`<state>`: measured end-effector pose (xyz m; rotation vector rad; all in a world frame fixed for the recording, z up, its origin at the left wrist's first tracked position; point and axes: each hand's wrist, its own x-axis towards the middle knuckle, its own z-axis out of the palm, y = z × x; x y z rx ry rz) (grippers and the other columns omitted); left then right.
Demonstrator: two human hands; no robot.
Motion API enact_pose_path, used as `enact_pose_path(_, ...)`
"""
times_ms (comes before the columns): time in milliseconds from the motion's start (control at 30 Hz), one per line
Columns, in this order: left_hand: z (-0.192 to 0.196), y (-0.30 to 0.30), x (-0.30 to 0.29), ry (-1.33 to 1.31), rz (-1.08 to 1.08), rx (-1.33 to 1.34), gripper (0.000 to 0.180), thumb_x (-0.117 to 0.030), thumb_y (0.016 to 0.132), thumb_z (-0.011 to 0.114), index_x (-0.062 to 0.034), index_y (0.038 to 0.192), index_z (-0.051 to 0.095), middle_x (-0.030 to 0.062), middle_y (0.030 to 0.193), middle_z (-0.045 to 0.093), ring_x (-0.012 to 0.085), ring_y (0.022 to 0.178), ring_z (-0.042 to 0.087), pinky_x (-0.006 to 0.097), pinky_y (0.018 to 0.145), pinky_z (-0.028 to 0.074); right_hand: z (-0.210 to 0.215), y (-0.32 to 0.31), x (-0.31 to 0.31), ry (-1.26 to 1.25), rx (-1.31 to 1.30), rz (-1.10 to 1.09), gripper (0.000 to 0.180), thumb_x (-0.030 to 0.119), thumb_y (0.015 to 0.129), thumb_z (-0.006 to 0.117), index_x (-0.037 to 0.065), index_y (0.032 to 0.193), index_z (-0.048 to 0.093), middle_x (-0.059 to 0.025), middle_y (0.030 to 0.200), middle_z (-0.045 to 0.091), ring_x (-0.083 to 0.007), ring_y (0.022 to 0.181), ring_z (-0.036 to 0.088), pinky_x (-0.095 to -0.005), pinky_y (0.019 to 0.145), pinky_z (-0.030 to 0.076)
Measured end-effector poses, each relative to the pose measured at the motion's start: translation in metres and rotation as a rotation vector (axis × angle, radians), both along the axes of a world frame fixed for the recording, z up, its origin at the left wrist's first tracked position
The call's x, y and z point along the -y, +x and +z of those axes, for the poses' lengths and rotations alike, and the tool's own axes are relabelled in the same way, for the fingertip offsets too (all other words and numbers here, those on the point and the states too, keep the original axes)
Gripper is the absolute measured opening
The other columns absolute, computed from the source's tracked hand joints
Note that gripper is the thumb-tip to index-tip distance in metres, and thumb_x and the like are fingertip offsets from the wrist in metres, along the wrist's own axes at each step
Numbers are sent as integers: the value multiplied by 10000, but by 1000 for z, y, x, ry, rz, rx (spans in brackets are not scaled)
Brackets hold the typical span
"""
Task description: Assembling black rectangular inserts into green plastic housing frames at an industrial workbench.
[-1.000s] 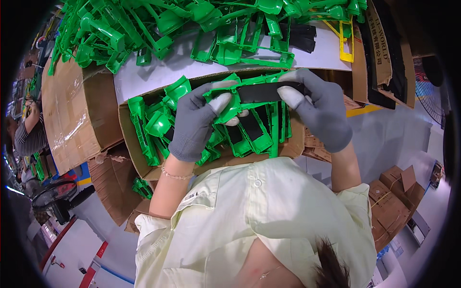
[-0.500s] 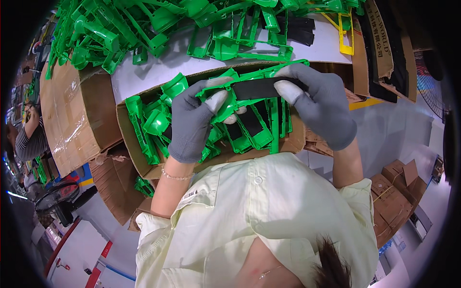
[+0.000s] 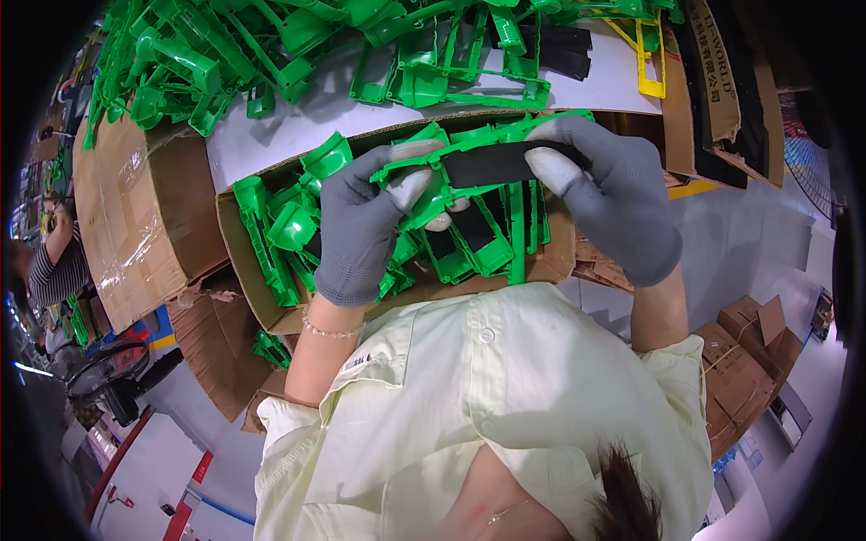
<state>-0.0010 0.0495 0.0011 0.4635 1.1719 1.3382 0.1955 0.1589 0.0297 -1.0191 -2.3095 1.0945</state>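
In grey gloves with whitish fingertips, both my hands hold a long green plastic frame (image 3: 431,200) above an open cardboard box. My left hand (image 3: 359,225) is closed round the frame's wider left end, thumb on top and some fingertips showing below it. A flat black strip (image 3: 492,166) lies along the frame. My right hand (image 3: 622,198) pinches the strip's right end between thumb and fingers, by the frame's far right end; its other fingertips are hidden. Below, the cardboard box (image 3: 242,266) contains several similar green frames (image 3: 293,225), some with black strips in them.
A large heap of green plastic parts (image 3: 185,68) covers the far side of a white table (image 3: 262,144). Black strips (image 3: 566,54) and a yellow frame (image 3: 651,68) lie there too. Cardboard boxes stand left and right (image 3: 735,361). A person (image 3: 61,261) is at far left.
My right hand has shifted slightly to the right and down. The black strip and frame have moved a little to the right, still held in both hands.
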Motion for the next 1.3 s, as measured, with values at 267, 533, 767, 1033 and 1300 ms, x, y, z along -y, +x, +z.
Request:
enact_pose_path(267, -9, 0, 5, -43, -6, 46, 282, -15, 881, 564, 64, 1151, 582, 139, 923, 648, 227, 756, 679, 281, 601, 571, -11, -5, 8, 210, 7, 15, 120, 61, 827, 649, 20, 934, 617, -92, 652, 553, -145, 525, 498, -264, 508, 407)
enact_pose_path(533, -8, 5, 12, -15, 16, -16, 282, -21, 885, 565, 67, 1153, 579, 133, 901, 646, 233, 764, 680, 279, 623, 576, -13, -4, 12, 188, 40, 1, 119, 69, 823, 653, 20, 927, 619, -99, 658, 550, -163, 528, 509, -271, 505, 402)
enact_pose_path(767, -2, -3, 14, -38, 26, 120, 300, -15, 883, 569, 58, 1174, 570, 171, 967, 645, 291, 820, 681, 303, 648, 587, -3, 2, 10, -66, -126, -5, 126, 53, 831, 640, -11, 935, 610, -45, 713, 566, -89, 609, 504, -238, 552, 401)
enact_pose_path(1033, 1, -4, 22, -107, -45, 182, 316, 26, 871, 572, 63, 1185, 564, 199, 1032, 627, 314, 842, 678, 323, 694, 596, -5, 0, 13, -64, 16, 76, 146, 34, 819, 644, -40, 938, 603, -57, 798, 592, -104, 703, 535, -242, 646, 442)
enact_pose_path(1300, 1, 1, 22, -112, -78, 149, 306, 26, 867, 577, 86, 1166, 565, 203, 1030, 625, 304, 839, 680, 318, 676, 596, 5, -3, 25, 97, 183, 22, 127, 87, 826, 658, 14, 924, 622, -71, 693, 570, -147, 585, 553, -255, 569, 442)
